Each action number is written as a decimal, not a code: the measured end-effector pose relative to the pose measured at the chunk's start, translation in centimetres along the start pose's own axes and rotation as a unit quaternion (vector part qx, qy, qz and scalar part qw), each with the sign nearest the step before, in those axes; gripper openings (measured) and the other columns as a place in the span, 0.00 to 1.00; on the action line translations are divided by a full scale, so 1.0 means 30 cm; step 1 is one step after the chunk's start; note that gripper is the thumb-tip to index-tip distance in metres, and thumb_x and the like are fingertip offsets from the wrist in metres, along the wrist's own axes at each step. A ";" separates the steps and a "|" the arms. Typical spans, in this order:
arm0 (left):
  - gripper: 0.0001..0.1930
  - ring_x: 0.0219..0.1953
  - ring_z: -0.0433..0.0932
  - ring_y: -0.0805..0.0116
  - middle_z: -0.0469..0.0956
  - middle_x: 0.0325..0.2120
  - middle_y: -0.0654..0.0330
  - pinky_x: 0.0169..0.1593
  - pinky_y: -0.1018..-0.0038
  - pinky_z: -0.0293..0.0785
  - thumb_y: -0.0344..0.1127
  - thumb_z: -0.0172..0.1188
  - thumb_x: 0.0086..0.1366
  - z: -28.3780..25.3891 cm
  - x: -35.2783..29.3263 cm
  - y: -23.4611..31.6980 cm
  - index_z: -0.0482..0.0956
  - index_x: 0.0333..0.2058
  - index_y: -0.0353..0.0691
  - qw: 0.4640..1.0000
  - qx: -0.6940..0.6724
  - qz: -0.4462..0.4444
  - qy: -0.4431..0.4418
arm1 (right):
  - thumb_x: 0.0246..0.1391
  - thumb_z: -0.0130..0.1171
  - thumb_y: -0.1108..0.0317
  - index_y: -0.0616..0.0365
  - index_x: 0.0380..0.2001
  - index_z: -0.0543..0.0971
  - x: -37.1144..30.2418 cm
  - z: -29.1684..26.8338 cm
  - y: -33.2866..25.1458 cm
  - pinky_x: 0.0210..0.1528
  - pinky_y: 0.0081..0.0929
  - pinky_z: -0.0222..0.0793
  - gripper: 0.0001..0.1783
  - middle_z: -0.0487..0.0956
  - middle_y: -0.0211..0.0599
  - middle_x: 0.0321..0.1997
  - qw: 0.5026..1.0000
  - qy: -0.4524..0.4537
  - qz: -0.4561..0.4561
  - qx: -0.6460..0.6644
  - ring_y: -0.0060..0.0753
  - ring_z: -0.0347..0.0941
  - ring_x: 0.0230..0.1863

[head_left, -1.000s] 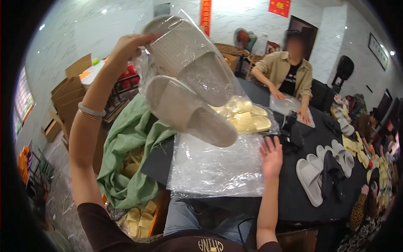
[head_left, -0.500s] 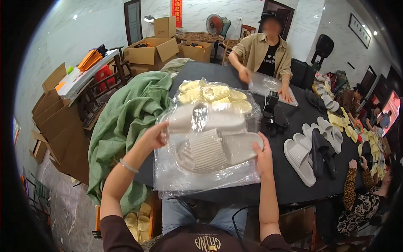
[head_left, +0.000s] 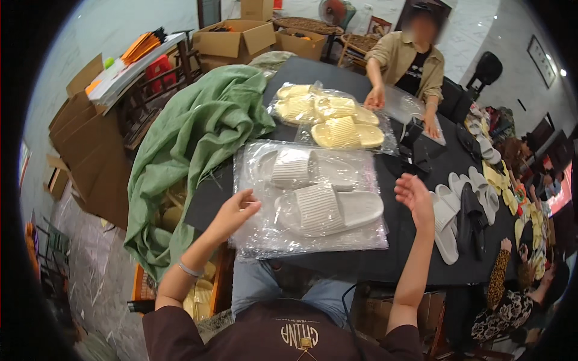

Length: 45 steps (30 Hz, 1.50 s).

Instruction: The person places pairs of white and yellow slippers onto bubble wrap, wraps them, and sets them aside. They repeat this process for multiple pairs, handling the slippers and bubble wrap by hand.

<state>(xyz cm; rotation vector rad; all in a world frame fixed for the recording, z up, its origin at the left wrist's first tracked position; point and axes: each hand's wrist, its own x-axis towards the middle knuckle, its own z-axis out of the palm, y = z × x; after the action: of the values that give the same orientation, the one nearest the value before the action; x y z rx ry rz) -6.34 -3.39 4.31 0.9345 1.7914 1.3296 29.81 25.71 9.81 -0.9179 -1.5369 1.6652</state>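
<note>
With fingers apart, the empty left hand (head_left: 235, 215) and right hand (head_left: 416, 198) flank the bagged grey slippers (head_left: 352, 209) on clear plastic (head_left: 313, 245) along the near worktop (head_left: 361, 269), where smoothing outward would probably best flatten the film.

9 o'clock from centre: cardboard panels (head_left: 90, 168), brown, folded, standing. 10 o'clock: cloth (head_left: 198, 114), green, heaped in folds; round item (head_left: 109, 62), bright green. Between 10 and 11: stack (head_left: 141, 48), orange, on pale-topped table (head_left: 135, 72). 11 o'clock: carton (head_left: 220, 44), brown, flaps open. 12 o'clock: tray (head_left: 304, 24), round, woven. Between 12 and 1: fan (head_left: 332, 13), reddish. Between 1 and 2: co-worker (head_left: 394, 62), tan shirt. 2 o'clock: chair (head_left: 487, 67), black; framed panel (head_left: 542, 60), wall-hung. 4 o'clock: person (head_left: 506, 316), leopard-print sleeve (head_left: 497, 277).
</note>
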 end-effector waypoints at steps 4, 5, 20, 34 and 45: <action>0.29 0.40 0.76 0.64 0.75 0.43 0.50 0.44 0.71 0.72 0.42 0.61 0.59 0.069 -0.074 -0.001 0.66 0.53 0.30 0.983 0.133 0.073 0.103 | 0.62 0.47 0.51 0.60 0.57 0.66 -0.012 0.080 0.121 0.39 0.18 0.68 0.28 0.76 0.34 0.45 0.988 -0.044 0.050 -0.142 0.22 0.71 0.37; 0.27 0.39 0.76 0.63 0.75 0.42 0.49 0.43 0.71 0.71 0.42 0.61 0.59 0.073 -0.084 0.002 0.68 0.52 0.30 0.979 0.157 0.054 0.121 | 0.62 0.47 0.52 0.60 0.57 0.65 -0.013 0.092 0.134 0.37 0.17 0.67 0.28 0.77 0.34 0.44 0.981 -0.048 0.059 -0.176 0.21 0.70 0.35; 0.15 0.28 0.71 0.69 0.71 0.30 0.55 0.33 0.76 0.68 0.33 0.60 0.59 0.030 -0.164 0.020 0.68 0.41 0.31 0.987 0.061 0.056 0.137 | 0.58 0.52 0.68 0.64 0.45 0.74 -0.009 0.138 0.098 0.25 0.15 0.68 0.14 0.77 0.38 0.40 0.980 -0.136 0.100 0.108 0.19 0.69 0.26; 0.29 0.25 0.73 0.79 0.71 0.37 0.57 0.31 0.81 0.71 0.24 0.67 0.46 0.058 -0.229 -0.154 0.70 0.50 0.32 0.972 0.093 0.064 0.205 | 0.43 0.65 0.60 0.57 0.50 0.75 0.193 0.438 0.158 0.63 0.38 0.56 0.28 0.69 0.43 0.59 0.783 -0.345 -0.276 -0.438 0.45 0.62 0.61; 0.24 0.30 0.75 0.77 0.71 0.42 0.56 0.34 0.81 0.74 0.23 0.64 0.52 0.069 -0.285 -0.116 0.71 0.50 0.33 0.973 -0.070 0.105 0.193 | 0.50 0.57 0.68 0.58 0.43 0.79 0.278 0.607 0.206 0.56 0.33 0.61 0.16 0.77 0.44 0.47 0.860 -0.407 -0.126 -0.281 0.43 0.70 0.51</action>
<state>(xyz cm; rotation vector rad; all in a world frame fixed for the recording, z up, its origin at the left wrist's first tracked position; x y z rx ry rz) -0.86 -10.58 1.51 0.8480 1.8876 1.8520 9.80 23.02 4.22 -0.1986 -2.6790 1.4921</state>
